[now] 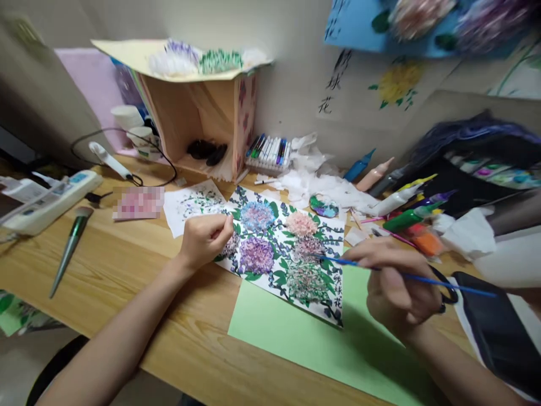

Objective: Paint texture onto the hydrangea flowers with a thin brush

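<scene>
Right of the rough-textured paper painting, the right hand is pinching a slim brush; the left hand is making a fist at the painting's left.

White power strip, makeup brush, open-fronted box

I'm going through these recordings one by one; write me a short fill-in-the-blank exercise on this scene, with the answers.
1. The right hand holds a thin brush whose handle is ____.
2. The left hand is curled into a ____.
3. The large sheet partly under the flower picture is light ____.
4. The wide-bristled brush on the table lies nearer the ____ hand.

Missing words: blue; fist; green; left.
</scene>
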A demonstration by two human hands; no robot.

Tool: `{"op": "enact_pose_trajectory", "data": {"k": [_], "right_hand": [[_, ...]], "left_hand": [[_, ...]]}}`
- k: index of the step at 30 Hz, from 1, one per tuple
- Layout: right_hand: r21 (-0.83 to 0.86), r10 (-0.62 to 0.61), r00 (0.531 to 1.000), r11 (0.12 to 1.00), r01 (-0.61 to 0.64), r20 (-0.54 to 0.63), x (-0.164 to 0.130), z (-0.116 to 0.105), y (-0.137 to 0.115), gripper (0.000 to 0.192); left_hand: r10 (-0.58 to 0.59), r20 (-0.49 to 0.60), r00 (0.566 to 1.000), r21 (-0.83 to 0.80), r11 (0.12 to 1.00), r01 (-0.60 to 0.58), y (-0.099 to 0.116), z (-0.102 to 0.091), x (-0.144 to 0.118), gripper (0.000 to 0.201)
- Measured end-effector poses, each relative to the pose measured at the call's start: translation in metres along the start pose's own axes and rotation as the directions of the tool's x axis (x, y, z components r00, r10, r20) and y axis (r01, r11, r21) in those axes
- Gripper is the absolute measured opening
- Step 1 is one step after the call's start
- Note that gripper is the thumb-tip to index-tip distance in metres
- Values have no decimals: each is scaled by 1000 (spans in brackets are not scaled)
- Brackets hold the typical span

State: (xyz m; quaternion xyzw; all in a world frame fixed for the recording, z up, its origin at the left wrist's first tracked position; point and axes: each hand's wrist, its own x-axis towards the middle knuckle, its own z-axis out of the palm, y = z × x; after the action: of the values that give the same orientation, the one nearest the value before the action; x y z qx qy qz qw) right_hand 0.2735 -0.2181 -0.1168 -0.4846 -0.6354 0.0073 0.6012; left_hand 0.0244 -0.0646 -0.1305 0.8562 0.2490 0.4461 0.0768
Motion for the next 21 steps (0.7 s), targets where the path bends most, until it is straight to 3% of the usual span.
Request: {"op": "enact_pose_trajectory", "data": {"k": [3,6,9,11,12,13,14,18,21], "right_hand": [[-116,21,958,992,-56,-285,11,-13,28,20],[-261,104,932,944,-202,-347,8,-26,67,27],[-293,121,921,926,-240,-371,-4,-36,99,27],[-318,120,927,917,-240,-354,-11,-40,111,27],[-331,118,933,914,-236,-340,-12,-41,114,27],[-342,115,939,911,-230,-324,-13,-41,116,27],[-354,113,946,909,-222,-304,-13,-41,116,27],[-380,123,971,904,-195,-206,-9,-39,114,25],[-378,152,977,904,-199,-150,-7,-38,114,25]], "left_hand": [[150,-21,988,23,988,-150,12,3,-3,37],[340,-15,940,22,940,-340,45,14,-13,33],[652,-31,757,2,758,-653,86,31,-29,32],[761,-6,648,-47,647,-761,107,40,-38,34],[793,12,609,-63,609,-791,113,43,-41,35],[798,25,603,-69,603,-795,115,45,-42,35],[780,30,625,-66,625,-778,114,45,-41,35],[529,-28,848,-15,848,-529,82,36,-26,32],[350,-90,932,22,937,-350,46,22,-12,33]]}}
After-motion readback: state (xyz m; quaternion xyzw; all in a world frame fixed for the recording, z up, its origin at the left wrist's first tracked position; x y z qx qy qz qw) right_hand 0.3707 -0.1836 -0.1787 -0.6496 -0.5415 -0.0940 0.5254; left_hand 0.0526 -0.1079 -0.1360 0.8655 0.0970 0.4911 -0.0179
